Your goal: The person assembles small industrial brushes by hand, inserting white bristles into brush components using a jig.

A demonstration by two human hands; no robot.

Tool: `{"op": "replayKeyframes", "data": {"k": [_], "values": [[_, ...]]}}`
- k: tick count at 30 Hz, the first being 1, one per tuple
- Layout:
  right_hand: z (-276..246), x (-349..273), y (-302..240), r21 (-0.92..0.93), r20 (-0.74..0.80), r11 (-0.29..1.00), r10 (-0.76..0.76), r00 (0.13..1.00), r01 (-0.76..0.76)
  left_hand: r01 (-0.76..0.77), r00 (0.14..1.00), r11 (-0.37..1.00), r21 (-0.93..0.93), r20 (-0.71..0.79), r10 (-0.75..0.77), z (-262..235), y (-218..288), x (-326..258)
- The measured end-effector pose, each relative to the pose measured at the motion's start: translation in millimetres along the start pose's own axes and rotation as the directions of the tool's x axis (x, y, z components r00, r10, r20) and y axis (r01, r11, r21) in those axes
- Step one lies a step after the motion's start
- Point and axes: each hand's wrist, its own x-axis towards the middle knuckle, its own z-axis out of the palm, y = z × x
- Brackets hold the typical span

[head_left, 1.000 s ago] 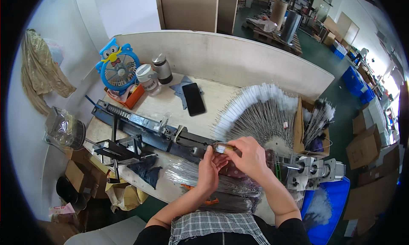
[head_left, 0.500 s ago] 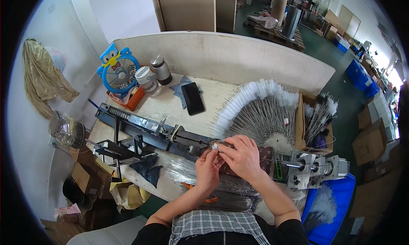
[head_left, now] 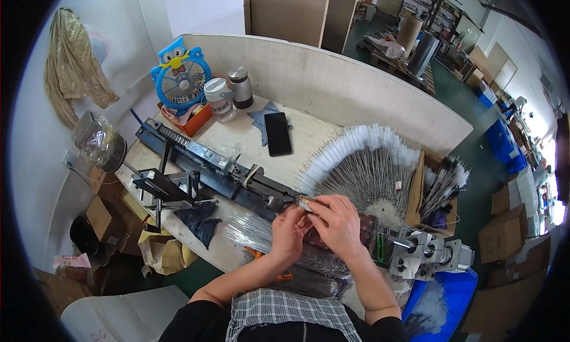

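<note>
My left hand [head_left: 288, 234] and my right hand [head_left: 338, 224] meet over the bench, fingers bent and pinched together. Between their fingertips shows a small white tuft [head_left: 304, 205]. Its lower part is hidden by the fingers. Both hands are at the right end of a long dark metal rail fixture [head_left: 228, 171], close to its tip. Bundles of thin metal wires [head_left: 252, 228] lie under and left of my left wrist. Beyond my right hand, many wire-handled brushes with white bristle tips [head_left: 362, 141] are spread in a fan.
A motor unit on metal blocks [head_left: 436, 253] stands at the right, beside a green-handled tool [head_left: 380, 247]. A cardboard box [head_left: 415, 190] holds more brushes; a blue bin [head_left: 466, 285] sits below. A phone [head_left: 278, 134], bottles [head_left: 241, 87] and a blue fan [head_left: 183, 83] stand farther back.
The whole view has shifted and turned slightly. Both hands stay together at the rail's end, still pinched, with small finger movement around the white tuft.
</note>
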Motion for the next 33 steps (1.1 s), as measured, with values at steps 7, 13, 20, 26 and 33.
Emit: {"op": "replayKeyframes", "data": {"k": [7, 13, 20, 26, 33], "values": [[4.1, 2.3, -10.2, -0.034, -0.074, 0.998, 0.045, 0.996, -0.047, -0.009, 1.000, 1.000, -0.008, 0.010, 0.009, 2.6, -1.0, 0.2], [0.5, -0.6, -9.1, -0.086, -0.115, 0.996, 0.023, 0.993, -0.033, 0.002, 1.000, 1.000, -0.018, 0.029, -0.002, -6.2, -6.6, 3.6], [2.9, -0.3, -4.8, -0.044, -0.057, 0.999, 0.014, 0.998, -0.017, 0.014, 0.999, 0.998, -0.060, 0.038, -0.012, 0.3, 1.6, -1.1], [7.5, -3.5, -4.8, -0.066, -0.122, 0.995, 0.069, 0.990, -0.077, 0.012, 0.999, 0.999, -0.040, 0.044, -0.010, 2.2, 0.4, -3.1], [-4.5, -2.7, -6.3, -0.084, -0.112, 0.996, 0.018, 0.994, -0.028, -0.011, 0.999, 1.000, 0.014, 0.040, 0.010, -2.4, -4.0, 1.1]]}}
